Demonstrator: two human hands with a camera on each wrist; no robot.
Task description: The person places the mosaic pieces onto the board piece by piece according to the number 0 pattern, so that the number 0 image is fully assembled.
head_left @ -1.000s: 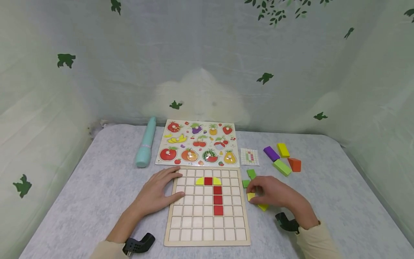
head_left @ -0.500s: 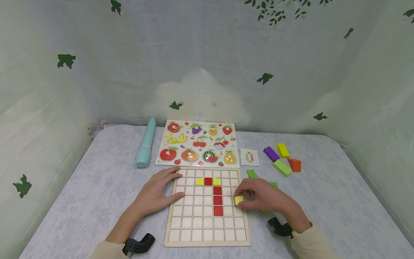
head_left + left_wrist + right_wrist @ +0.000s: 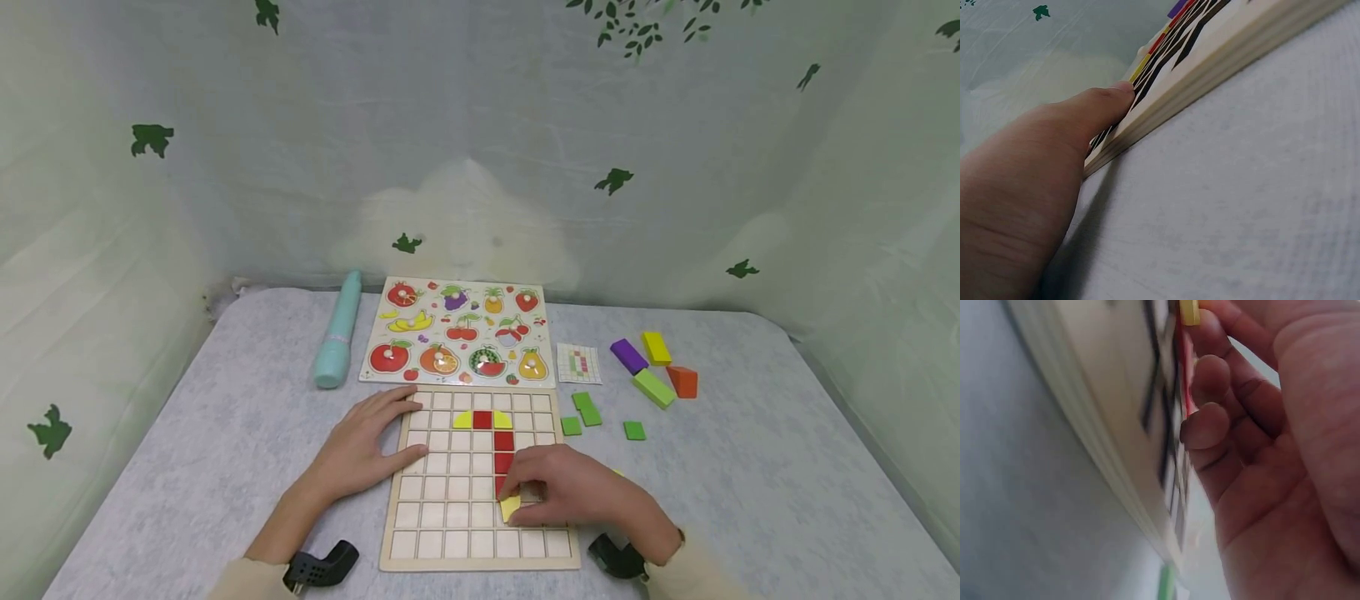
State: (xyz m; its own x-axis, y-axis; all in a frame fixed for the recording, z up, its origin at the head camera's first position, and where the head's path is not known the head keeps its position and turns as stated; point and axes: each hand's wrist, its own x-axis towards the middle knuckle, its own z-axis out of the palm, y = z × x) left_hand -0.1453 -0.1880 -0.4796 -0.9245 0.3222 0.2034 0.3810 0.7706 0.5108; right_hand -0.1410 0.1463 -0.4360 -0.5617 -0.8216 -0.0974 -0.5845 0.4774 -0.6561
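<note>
A wooden grid board (image 3: 450, 542) with square cells lies in front of me. Along its left edge rests my left hand (image 3: 363, 446), fingers spread; the left wrist view shows its thumb (image 3: 1100, 103) on the board's rim. Between thumb and fingertips my right hand (image 3: 577, 492) pinches a yellow tile (image 3: 509, 507), low over the cell just below the column of red tiles (image 3: 504, 440). That tile (image 3: 1189, 312) peeks in at the top of the right wrist view. Higher on the board, two yellow round-cornered tiles (image 3: 463, 420) flank a red square tile (image 3: 482, 420).
Several green tiles (image 3: 587, 409) lie right of the board. Beyond are a small pattern card (image 3: 578, 364) and purple (image 3: 629, 356), yellow (image 3: 657, 348), green (image 3: 654, 388) and orange (image 3: 682, 382) blocks. A fruit puzzle (image 3: 459, 332) and a teal bottle-shaped object (image 3: 339, 337) stand at the back.
My right hand has picked up the yellow tile from beside the board and carried it left and nearer to me, over the grid. The left hand has stayed put.
</note>
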